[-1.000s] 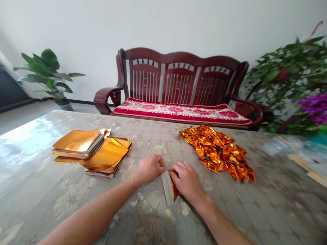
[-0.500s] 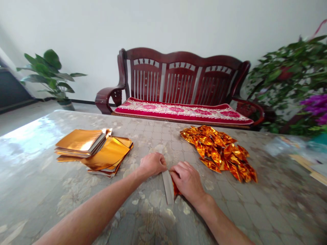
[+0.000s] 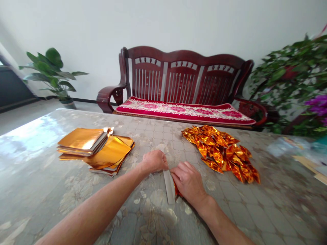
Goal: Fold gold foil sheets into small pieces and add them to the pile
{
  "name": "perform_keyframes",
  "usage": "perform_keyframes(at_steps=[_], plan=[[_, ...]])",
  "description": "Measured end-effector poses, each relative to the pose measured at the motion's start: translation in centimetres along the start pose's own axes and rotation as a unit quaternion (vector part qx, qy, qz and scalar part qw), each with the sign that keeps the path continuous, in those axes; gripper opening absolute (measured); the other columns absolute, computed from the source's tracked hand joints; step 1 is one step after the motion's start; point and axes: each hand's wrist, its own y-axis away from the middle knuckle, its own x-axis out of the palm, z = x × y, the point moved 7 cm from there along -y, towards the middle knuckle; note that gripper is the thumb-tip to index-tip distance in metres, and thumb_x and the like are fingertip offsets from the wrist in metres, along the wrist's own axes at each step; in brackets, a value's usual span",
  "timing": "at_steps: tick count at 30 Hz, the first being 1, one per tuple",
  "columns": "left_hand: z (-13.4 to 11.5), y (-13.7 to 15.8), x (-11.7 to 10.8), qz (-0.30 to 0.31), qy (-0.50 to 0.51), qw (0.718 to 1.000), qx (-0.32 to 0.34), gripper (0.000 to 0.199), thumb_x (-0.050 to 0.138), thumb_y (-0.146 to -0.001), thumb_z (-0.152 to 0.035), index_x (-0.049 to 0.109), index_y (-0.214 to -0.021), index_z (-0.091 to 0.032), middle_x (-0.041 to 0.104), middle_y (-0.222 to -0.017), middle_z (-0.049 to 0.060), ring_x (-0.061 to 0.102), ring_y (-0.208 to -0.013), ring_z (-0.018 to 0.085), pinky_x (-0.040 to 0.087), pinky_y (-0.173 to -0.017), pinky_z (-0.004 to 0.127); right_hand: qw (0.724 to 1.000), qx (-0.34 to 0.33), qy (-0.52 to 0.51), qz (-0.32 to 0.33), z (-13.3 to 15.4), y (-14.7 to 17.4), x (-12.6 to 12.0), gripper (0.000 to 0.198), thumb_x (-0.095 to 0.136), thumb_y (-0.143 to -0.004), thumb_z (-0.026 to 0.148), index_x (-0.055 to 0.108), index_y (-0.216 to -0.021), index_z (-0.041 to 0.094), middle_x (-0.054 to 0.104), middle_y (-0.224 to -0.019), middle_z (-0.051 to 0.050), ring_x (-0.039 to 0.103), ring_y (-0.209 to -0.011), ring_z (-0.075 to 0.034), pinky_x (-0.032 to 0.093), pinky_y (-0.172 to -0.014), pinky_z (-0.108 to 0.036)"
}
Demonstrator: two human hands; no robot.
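Between my hands is a sheet of foil paper [image 3: 169,187], folded into a narrow strip, its pale grey back showing and a bit of orange foil at its right side. My left hand [image 3: 155,161] pinches the strip's far end. Closed fingers of my right hand [image 3: 187,180] grip its right edge, hiding part of the foil. To the left lie stacks of flat gold foil sheets [image 3: 108,152], some fanned out. A heap of folded shiny orange foil pieces [image 3: 217,146] lies beyond my right hand.
The table [image 3: 143,221] has a patterned, glossy cover. Clear plastic bags [image 3: 288,147] and tan strips [image 3: 306,165] lie at its right side. Behind the far edge stands a dark red wooden bench [image 3: 178,76] with a red floral cushion [image 3: 178,109]. Potted plants [image 3: 52,75] flank it.
The view has shifted slightly, so everything sits a little further right. Both hands keep their hold on the folded foil paper, with hardly any movement.
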Motion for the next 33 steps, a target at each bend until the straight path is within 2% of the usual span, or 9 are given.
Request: perform_keyframes(at_steps=[8, 22, 26, 30, 32, 33], plan=[[0.1, 0.0, 0.0, -0.008, -0.002, 1.000, -0.001, 0.012, 0.068, -0.062, -0.029, 0.074, -0.071, -0.024, 0.072, -0.070, 0.001, 0.068, -0.074, 0.020, 0.049, -0.068, 0.025, 0.999, -0.025, 0.022, 0.017, 0.9, 0.0, 0.0, 0.017, 0.058, -0.094, 0.019, 0.073, -0.086, 0.022, 0.061, -0.081, -0.004, 0.050, -0.082, -0.020, 0.034, -0.074, -0.033], [0.6, -0.6, 0.3, -0.012, 0.004, 1.000, 0.017, 0.010, 0.070, -0.065, -0.030, 0.074, -0.072, -0.024, 0.070, -0.068, 0.000, 0.068, -0.072, 0.018, 0.049, -0.068, 0.024, 0.999, -0.006, 0.033, 0.043, 1.4, 0.5, -0.3, 0.017, 0.058, -0.089, 0.014, 0.071, -0.095, 0.024, 0.061, -0.087, -0.004, 0.049, -0.090, -0.022, 0.031, -0.077, -0.035], [0.7, -0.4, 0.4, -0.024, 0.024, 0.998, 0.061, 0.012, 0.065, -0.076, -0.029, 0.076, -0.078, -0.024, 0.073, -0.074, 0.000, 0.068, -0.073, 0.017, 0.049, -0.067, 0.023, 0.998, -0.002, 0.036, 0.046, 1.4, 0.5, -0.4, 0.018, 0.057, -0.091, 0.014, 0.071, -0.096, 0.024, 0.061, -0.088, -0.005, 0.049, -0.090, -0.022, 0.031, -0.077, -0.035], [0.5, 1.6, 0.1, -0.078, 0.031, 0.990, 0.114, 0.032, 0.050, -0.086, -0.015, 0.076, -0.101, -0.027, 0.074, -0.107, 0.000, 0.067, -0.099, 0.017, 0.048, -0.086, 0.024, 0.998, -0.002, 0.033, 0.048, 1.3, 0.6, -0.5, 0.017, 0.057, -0.092, 0.016, 0.071, -0.098, 0.024, 0.062, -0.088, -0.005, 0.049, -0.090, -0.022, 0.031, -0.077, -0.035], [0.1, 3.0, 0.3, -0.093, 0.023, 0.983, 0.155, 0.038, 0.048, -0.087, -0.011, 0.074, -0.107, -0.032, 0.072, -0.111, -0.001, 0.064, -0.106, 0.017, 0.045, -0.092, 0.025, 0.998, -0.002, 0.032, 0.051, 1.3, 0.6, -0.5, 0.017, 0.058, -0.092, 0.016, 0.071, -0.098, 0.024, 0.062, -0.088, -0.005, 0.049, -0.090, -0.022, 0.031, -0.077, -0.035], [-0.4, 3.8, 0.3, -0.105, -0.002, 0.974, 0.201, 0.039, 0.049, -0.087, -0.010, 0.073, -0.108, -0.033, 0.072, -0.108, -0.001, 0.064, -0.104, 0.018, 0.045, -0.091, 0.027, 0.998, -0.001, 0.033, 0.052, 1.3, 0.6, -0.5, 0.017, 0.057, -0.092, 0.016, 0.071, -0.097, 0.024, 0.062, -0.088, -0.005, 0.049, -0.090, -0.022, 0.031, -0.077, -0.036]])
